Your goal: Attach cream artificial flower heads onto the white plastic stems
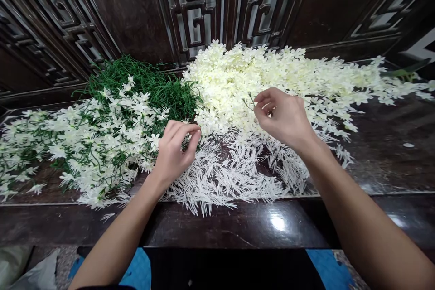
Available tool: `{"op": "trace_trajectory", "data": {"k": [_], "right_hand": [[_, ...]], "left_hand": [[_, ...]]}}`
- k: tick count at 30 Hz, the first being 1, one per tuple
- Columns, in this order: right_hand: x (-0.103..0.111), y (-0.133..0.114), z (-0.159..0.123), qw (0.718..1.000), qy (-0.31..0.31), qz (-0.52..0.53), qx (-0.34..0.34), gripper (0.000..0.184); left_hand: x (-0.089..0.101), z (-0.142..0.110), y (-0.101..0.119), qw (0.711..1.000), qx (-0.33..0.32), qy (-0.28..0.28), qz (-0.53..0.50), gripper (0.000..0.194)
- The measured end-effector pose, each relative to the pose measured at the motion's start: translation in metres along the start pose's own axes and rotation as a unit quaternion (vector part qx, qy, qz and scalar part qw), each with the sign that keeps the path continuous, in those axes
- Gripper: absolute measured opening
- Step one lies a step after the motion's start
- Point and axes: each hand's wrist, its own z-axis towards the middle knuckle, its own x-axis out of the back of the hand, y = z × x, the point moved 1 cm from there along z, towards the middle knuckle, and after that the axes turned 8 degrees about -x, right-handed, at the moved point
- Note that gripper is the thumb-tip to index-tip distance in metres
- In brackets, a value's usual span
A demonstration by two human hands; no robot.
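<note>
My right hand (284,115) is closed in a pinch on a thin green plastic stem (249,102), whose forked tips poke out to the left over the cream petals. Thumb and fingertips of my left hand (177,148) are pressed together; whatever is between them is too small to make out. Below and between both hands lie loose white stamen pieces (224,176) in a spread heap. Behind my right hand is a big pile of cream artificial petals (231,77). Finished-looking white flowers on green stems (98,145) lie left of my left hand.
A tangle of bare green stems (136,77) lies at the back left. Everything rests on a dark, glossy wooden bench (238,226) against a carved lattice backrest (234,9). A small white bit (408,145) lies at the right. Blue mats (331,272) show on the floor below.
</note>
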Motion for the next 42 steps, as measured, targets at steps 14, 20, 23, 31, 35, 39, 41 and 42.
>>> {"op": "trace_trajectory", "data": {"k": [14, 20, 23, 31, 35, 39, 41, 42], "right_hand": [[-0.043, -0.013, -0.024, 0.928, -0.311, 0.193, 0.074, 0.01], [-0.04, 0.0, -0.016, 0.949, -0.21, -0.086, 0.219, 0.024], [-0.041, 0.003, -0.015, 0.948, -0.202, -0.107, 0.22, 0.027], [-0.032, -0.008, -0.016, 0.984, -0.114, 0.062, 0.125, 0.019], [-0.037, -0.016, -0.022, 0.973, -0.138, 0.177, 0.051, 0.008], [-0.043, -0.023, -0.029, 0.935, -0.223, 0.275, 0.016, 0.013], [-0.043, -0.024, -0.03, 0.92, -0.249, 0.303, 0.009, 0.018], [-0.043, -0.025, -0.03, 0.914, -0.258, 0.312, 0.007, 0.019]], "left_hand": [[-0.005, 0.001, 0.01, 0.881, 0.27, 0.018, -0.389, 0.017], [-0.003, -0.002, -0.003, 0.863, 0.324, 0.08, -0.378, 0.015], [-0.003, -0.006, -0.01, 0.866, 0.341, 0.071, -0.359, 0.017], [-0.002, -0.002, -0.004, 0.889, 0.307, 0.051, -0.337, 0.012], [-0.002, 0.001, 0.006, 0.933, 0.222, 0.0, -0.283, 0.009], [-0.005, -0.001, 0.009, 0.957, 0.149, -0.038, -0.244, 0.018], [-0.006, -0.002, 0.008, 0.964, 0.134, -0.043, -0.228, 0.017], [-0.007, -0.002, 0.007, 0.965, 0.131, -0.043, -0.224, 0.015]]}}
